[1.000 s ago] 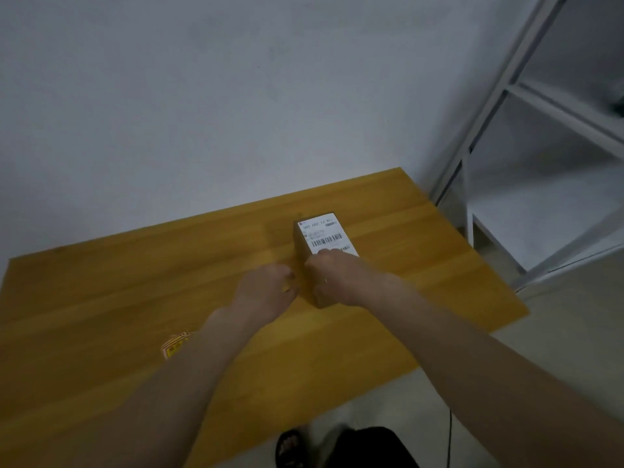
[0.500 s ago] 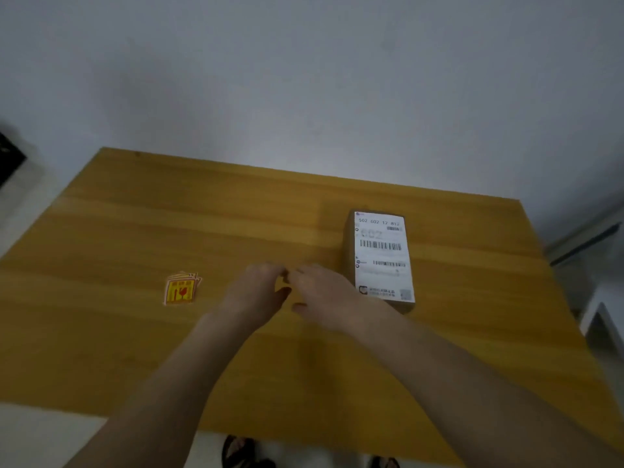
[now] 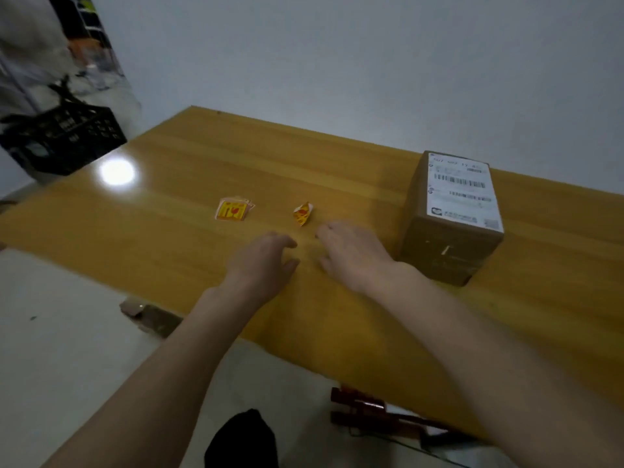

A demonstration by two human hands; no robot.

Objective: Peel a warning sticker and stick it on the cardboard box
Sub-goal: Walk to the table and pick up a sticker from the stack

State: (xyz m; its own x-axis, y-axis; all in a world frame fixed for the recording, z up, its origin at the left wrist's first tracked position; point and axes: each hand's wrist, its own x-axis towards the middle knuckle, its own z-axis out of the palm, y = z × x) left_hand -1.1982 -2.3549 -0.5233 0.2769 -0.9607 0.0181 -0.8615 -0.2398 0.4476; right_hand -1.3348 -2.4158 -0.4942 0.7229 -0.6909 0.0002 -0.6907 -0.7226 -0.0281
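Left hand point(image 3: 261, 265): held low over the table point(image 3: 175, 184), fingers loosely spread, nothing gripped.
Right hand point(image 3: 351, 253): held beside the left, open, nothing gripped.
Crumpled sticker point(image 3: 303, 213): lying on the table just beyond the fingertips.
Sticker stack point(image 3: 233, 209): laid flat, left of the crumpled one.
Cardboard box point(image 3: 450, 228): stood at the right, a white shipping label point(image 3: 464, 194) seen on top.
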